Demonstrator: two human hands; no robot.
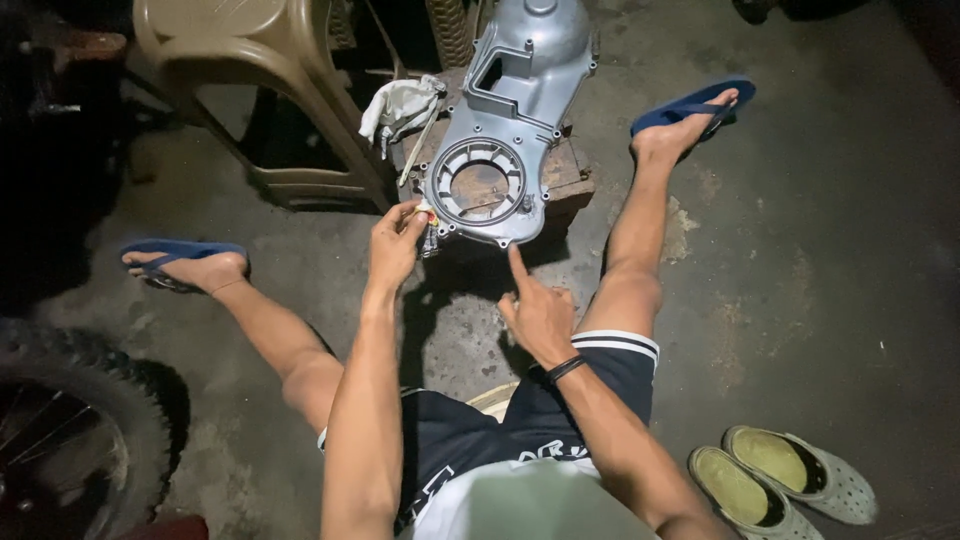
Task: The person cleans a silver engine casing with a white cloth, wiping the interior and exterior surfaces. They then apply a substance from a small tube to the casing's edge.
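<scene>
A: Left hand (396,243)?
B: Fingers pinched on a small part at the grey engine cover's (505,120) lower-left edge.
A: Right hand (537,312)?
B: Holds nothing, index finger extended, tip touching cover's bottom edge. Cover rests on wooden block (565,175).

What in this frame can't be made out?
- Small item pinched in the left hand: too small, fingers cover it.
- Block under the grey metal cover: mostly hidden by it.
- Tyre: cut off by the left edge.
- Cover's top: cut off by the upper edge.
</scene>
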